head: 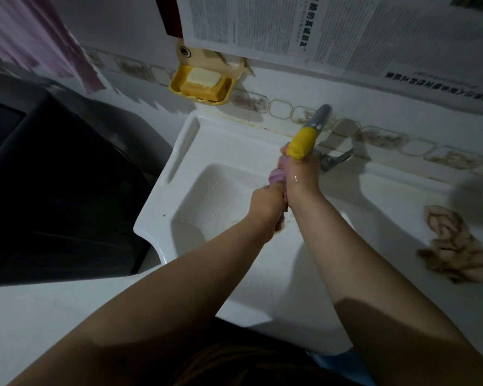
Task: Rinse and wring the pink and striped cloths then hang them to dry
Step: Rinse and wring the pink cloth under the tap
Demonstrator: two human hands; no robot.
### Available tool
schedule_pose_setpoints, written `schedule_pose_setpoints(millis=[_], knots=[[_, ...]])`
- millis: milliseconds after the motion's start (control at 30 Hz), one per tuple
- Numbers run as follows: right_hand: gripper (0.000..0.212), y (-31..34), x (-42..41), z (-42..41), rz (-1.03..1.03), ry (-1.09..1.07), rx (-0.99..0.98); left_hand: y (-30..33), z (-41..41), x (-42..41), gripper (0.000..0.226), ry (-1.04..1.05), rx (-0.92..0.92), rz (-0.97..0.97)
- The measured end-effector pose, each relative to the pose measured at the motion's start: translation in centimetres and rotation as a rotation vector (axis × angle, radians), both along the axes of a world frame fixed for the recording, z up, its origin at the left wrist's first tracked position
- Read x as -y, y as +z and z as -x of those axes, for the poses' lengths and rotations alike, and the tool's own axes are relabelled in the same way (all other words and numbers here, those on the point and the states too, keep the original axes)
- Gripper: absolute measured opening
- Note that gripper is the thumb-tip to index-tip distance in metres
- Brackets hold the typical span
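Both the left hand and right hand grip the pink cloth twisted over the sink under the yellow-tipped faucet; I'd counter-rotate harder, keep it low over the basin, striped cloth waiting on the counter.

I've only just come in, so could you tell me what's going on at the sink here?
A person is wringing the pink cloth over the white sink, just below the yellow-tipped tap. The left hand grips its lower end and the right hand its upper end, twisting it between them. The striped cloth lies crumpled on the counter to the right, untouched. Another pink fabric hangs at the upper left.
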State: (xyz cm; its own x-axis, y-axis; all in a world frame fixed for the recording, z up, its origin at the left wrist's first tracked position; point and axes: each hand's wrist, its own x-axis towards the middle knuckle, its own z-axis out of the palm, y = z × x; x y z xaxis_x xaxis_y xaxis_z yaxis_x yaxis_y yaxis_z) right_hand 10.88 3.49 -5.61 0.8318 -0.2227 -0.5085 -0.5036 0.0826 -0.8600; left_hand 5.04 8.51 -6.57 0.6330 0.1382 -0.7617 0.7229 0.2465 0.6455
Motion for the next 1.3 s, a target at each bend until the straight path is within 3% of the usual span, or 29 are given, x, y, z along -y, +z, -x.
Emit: schedule_pose_setpoints(millis=[100, 167, 333, 467, 533, 600, 633, 733, 767, 833, 867, 900, 1033, 1100, 1167, 1300], knots=[[0.019, -1.0, 1.9, 0.1, -0.140, -0.056, -0.140, 0.3, 0.5, -0.2, 0.039, -0.118, -0.005, 0.046], [0.030, -1.8, 3.5, 0.1, -0.121, -0.064, -0.242, 0.3, 1.2, -0.6, 0.034, -0.217, 0.032, 0.099], [0.038, -2.7, 9.2, 2.2, 0.308, 0.143, -0.295, 0.4, 2.0, -3.9, 0.017, -0.210, 0.099, 0.094], [0.091, -1.5, 12.6, 2.5, 0.564, 0.276, -0.416, 0.9, 1.7, -5.8, 0.032, -0.262, 0.107, 0.009], [0.107, -0.8, 13.1, 1.4, 0.674, 0.277, -0.371, 1.5, 1.5, -5.8, 0.038, -0.304, 0.124, -0.046], [0.114, -0.7, 12.4, 0.0, 0.750, 0.349, -0.182, 2.3, 1.3, -5.8, 0.019, -0.317, 0.164, -0.086], [0.115, -0.9, 11.9, -0.7, 0.744, 0.421, -0.081, 2.7, 1.3, -5.9, 0.007, -0.314, 0.178, -0.087], [0.125, -0.6, 10.3, -2.0, 0.564, 0.504, -0.015, 3.4, 1.3, -7.1, 0.022, -0.258, 0.242, -0.068], [0.116, 0.7, 9.8, -1.5, 0.534, 0.530, -0.013, 3.5, 1.1, -7.6, 0.017, -0.232, 0.249, -0.080], [0.067, 2.0, 10.0, -0.1, 0.507, 0.588, 0.049, 3.6, 0.3, -8.7, 0.010, -0.192, 0.253, -0.140], [0.043, 2.4, 10.1, 1.0, 0.501, 0.615, 0.057, 3.9, 0.0, -9.1, 0.018, -0.195, 0.268, -0.175], [0.035, 2.5, 10.3, 2.2, 0.490, 0.666, 0.084, 4.4, -0.4, -9.4, 0.026, -0.220, 0.292, -0.205], [0.064, 0.2, 11.1, 5.9, 0.610, 0.845, -0.041, 7.6, -1.7, -9.9, 0.044, -0.514, 0.458, -0.426], [0.054, 1.5, 9.9, 8.1, 0.597, 0.899, -0.019, 9.2, -2.6, -10.4, 0.042, -0.707, 0.529, -0.657], [0.026, 2.9, 9.1, 9.9, 0.539, 0.947, -0.076, 10.2, -3.7, -11.3, 0.037, -0.905, 0.532, -0.925], [0.028, 5.7, 8.9, 9.6, 0.412, 1.043, -0.093, 9.3, -3.9, -13.7, 0.031, -1.087, 0.407, -1.163]])
